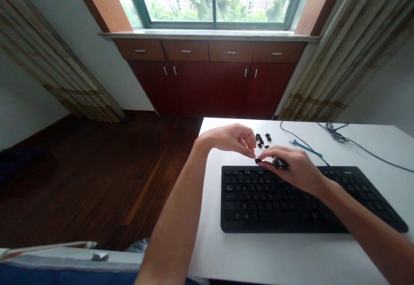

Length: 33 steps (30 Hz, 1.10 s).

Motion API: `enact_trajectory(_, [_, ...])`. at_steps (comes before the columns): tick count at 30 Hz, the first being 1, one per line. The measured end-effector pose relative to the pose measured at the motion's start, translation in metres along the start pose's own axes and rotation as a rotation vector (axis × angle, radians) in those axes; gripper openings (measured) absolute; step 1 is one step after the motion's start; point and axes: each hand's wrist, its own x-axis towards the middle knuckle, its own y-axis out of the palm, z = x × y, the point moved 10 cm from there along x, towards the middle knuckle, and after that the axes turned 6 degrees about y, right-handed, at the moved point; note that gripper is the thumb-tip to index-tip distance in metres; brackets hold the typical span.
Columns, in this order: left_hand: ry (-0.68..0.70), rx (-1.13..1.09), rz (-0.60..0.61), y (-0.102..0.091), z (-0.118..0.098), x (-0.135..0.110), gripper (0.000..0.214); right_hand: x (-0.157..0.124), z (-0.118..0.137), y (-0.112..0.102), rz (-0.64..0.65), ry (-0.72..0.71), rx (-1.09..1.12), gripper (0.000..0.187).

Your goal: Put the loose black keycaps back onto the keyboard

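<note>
My right hand (296, 164) is over the upper part of a black keyboard (274, 224). Its thumb and index finger pinch a small black keycap (258, 161). Under the same palm is a dark, rounded thing (280, 163) with light specks, its kind unclear. My left hand (237, 139) reaches in from the left with bent fingers. Its thumb and forefinger tips come together right beside the keycap; anything between them is too small to make out. Behind the hands, several loose black keycaps (260, 139) lie on the white table (226, 250).
A blue, slim tool (305, 148) lies behind the keyboard near its cable (300, 136). A bundled dark cord (336, 134) is at the table's back right. Dark wooden floor (129, 181) lies left of the table, and red cabinets (197, 86) stand under the window.
</note>
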Motion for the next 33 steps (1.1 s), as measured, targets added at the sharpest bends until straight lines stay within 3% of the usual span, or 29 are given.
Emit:
enact_trajectory(5, [-0.263,0.351,0.010,-0.008,0.036,-0.005,0.035,-0.018,-0.013,0.037,0.109,0.143,-0.034,0.013])
enact_trajectory(10, [-0.503,0.450,0.100,-0.004,0.066,-0.013,0.034,-0.024,-0.015,0.047,0.185,0.147,-0.093,0.014])
enact_trajectory(18, [-0.497,0.438,0.094,-0.005,0.068,-0.013,0.039,-0.028,-0.012,0.042,0.200,0.050,-0.038,0.030])
enact_trajectory(26, [-0.498,0.457,0.080,-0.007,0.064,-0.014,0.041,-0.022,-0.013,0.041,0.223,0.039,-0.078,0.023])
enact_trajectory(33, [-0.495,0.497,0.065,-0.008,0.059,-0.014,0.039,-0.024,-0.010,0.046,0.283,-0.004,-0.119,0.041])
